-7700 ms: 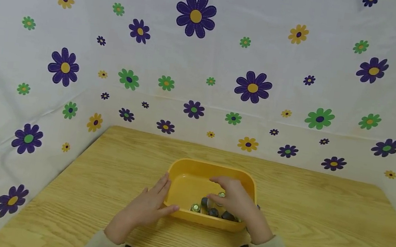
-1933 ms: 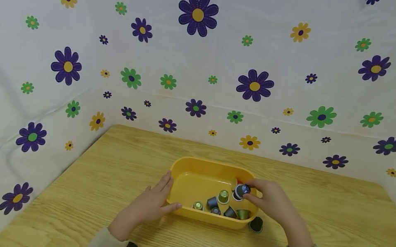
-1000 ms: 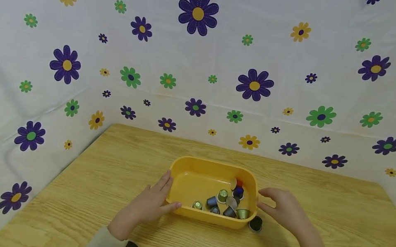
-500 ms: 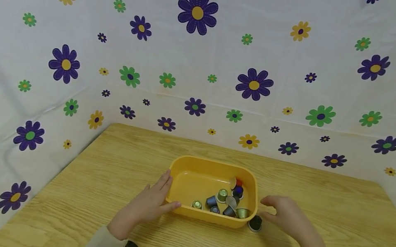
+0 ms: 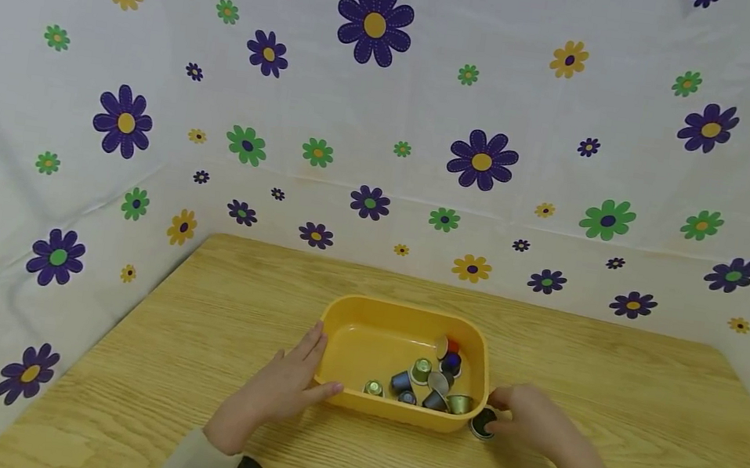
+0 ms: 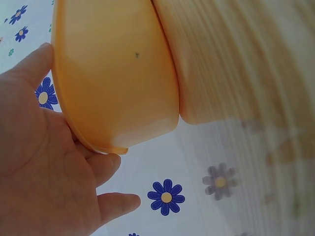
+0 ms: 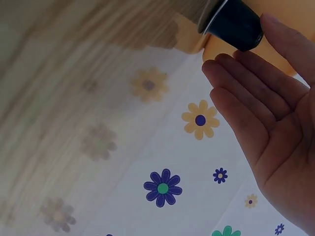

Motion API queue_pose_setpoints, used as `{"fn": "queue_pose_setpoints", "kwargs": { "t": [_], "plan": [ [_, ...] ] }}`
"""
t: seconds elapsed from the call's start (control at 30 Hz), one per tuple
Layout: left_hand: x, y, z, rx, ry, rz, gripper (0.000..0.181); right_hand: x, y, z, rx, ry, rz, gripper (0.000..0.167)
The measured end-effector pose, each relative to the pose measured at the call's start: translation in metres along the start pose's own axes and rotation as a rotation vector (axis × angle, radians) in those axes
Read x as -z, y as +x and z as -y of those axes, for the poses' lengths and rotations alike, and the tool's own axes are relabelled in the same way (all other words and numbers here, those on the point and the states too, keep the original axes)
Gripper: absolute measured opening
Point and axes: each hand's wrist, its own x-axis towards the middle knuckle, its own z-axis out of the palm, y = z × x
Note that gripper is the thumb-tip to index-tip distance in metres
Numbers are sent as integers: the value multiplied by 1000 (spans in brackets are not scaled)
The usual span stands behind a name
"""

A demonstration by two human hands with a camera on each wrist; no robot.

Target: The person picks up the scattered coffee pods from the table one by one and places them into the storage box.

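A yellow plastic tray (image 5: 360, 402) stands on the table with several coffee capsules inside, among them a green capsule (image 5: 422, 369) and a blue capsule (image 5: 401, 381). My left hand (image 5: 280, 387) rests against the tray's left end, thumb on the near rim and fingers extended along the side. In the left wrist view the fingers of the left hand (image 6: 54, 162) touch the tray wall (image 6: 118, 73). Outside the tray's near right corner is a dark capsule (image 5: 482, 422), rim down. My right hand (image 5: 531, 421) pinches it between thumb and fingers, as the right wrist view also shows the dark capsule (image 7: 236, 24) at the fingertips.
The wooden table (image 5: 256, 274) extends around the tray on all sides. A white flower-patterned cloth (image 5: 405, 111) hangs behind the table and along its sides. Inside the tray, the capsules lie mostly toward the right end, including a red capsule (image 5: 452, 346) by the wall.
My right hand let a blue capsule go inside the tray, drew back right over the rim, then came down to the dark capsule outside. The left hand stays on the tray.
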Motion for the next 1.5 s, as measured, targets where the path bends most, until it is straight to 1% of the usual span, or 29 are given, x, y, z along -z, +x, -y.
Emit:
{"fn": "queue_pose_setpoints", "kwargs": {
  "t": [0.1, 0.2, 0.37, 0.53, 0.67, 0.97, 1.2, 1.33, 1.5],
  "plan": [
    [0, 0, 0, -1, -5, -1, 82, -2, 2, 0, 0, -5, 15, 18],
    [1, 0, -1, 4, 0, 0, 82, -2, 3, 0, 20, -21, 26, 15],
    [1, 0, -2, 16, 6, 5, 81, -3, 3, 0, 66, -44, 26, 11],
    [1, 0, -1, 16, 3, 4, 82, -2, 2, 0, 76, -31, 18, 10],
    [0, 1, -1, 15, 5, 4, 82, 0, -1, -1, 73, -10, -13, 14],
    [-1, 1, 0, 23, -3, 4, 81, 6, -8, -7, 29, -38, -98, 18],
    [-1, 1, -1, 32, -9, 7, 79, 14, -14, -3, -41, -13, -141, 25],
    [-2, 2, -1, 35, -6, 2, 79, 19, -17, -1, -48, -16, -172, 27],
    [-1, 2, -1, 31, -5, 0, 80, 24, -17, 2, -25, -20, -208, 28]
  ]
}}
